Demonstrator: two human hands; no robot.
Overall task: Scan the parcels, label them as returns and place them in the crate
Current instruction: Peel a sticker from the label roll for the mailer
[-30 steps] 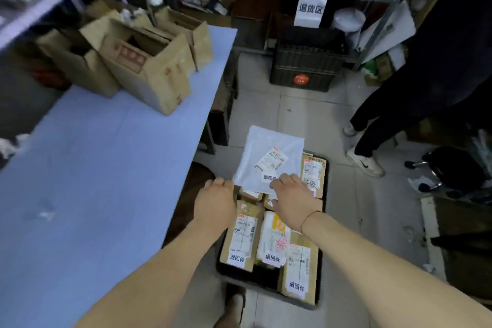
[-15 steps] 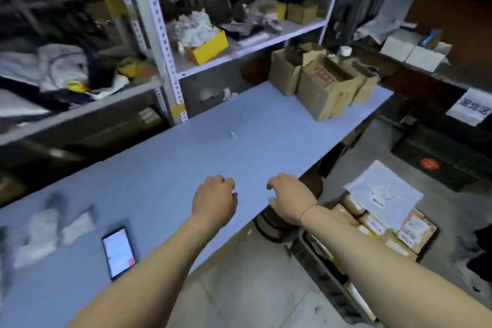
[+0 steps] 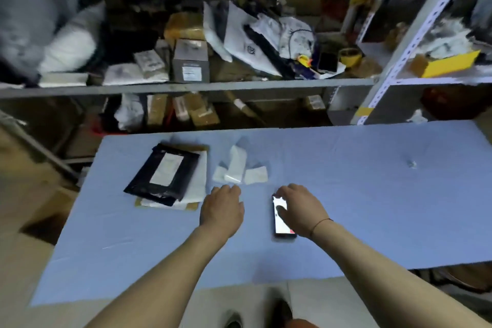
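On the blue table (image 3: 359, 194) a black parcel bag (image 3: 162, 176) with a white label lies on top of a small stack of other parcels. Right of it lie several white label strips (image 3: 238, 169). A phone (image 3: 282, 217) with a lit screen lies face up near the table's middle. My right hand (image 3: 299, 208) is over the phone, its fingers reaching down onto the phone's upper half. My left hand (image 3: 222, 208) hovers over the table just below the label strips, fingers loosely curled, holding nothing. The crate is out of view.
Metal shelving (image 3: 186, 86) behind the table holds several boxes and white bags. An upright shelf post (image 3: 399, 61) stands at the right, with a yellow box (image 3: 450, 64) on its shelf. My feet show below the table's front edge.
My view has swung left from the floor crate of labelled parcels to the table. Both hands left the white bag in the crate and now hang over the table, the right one on the phone.
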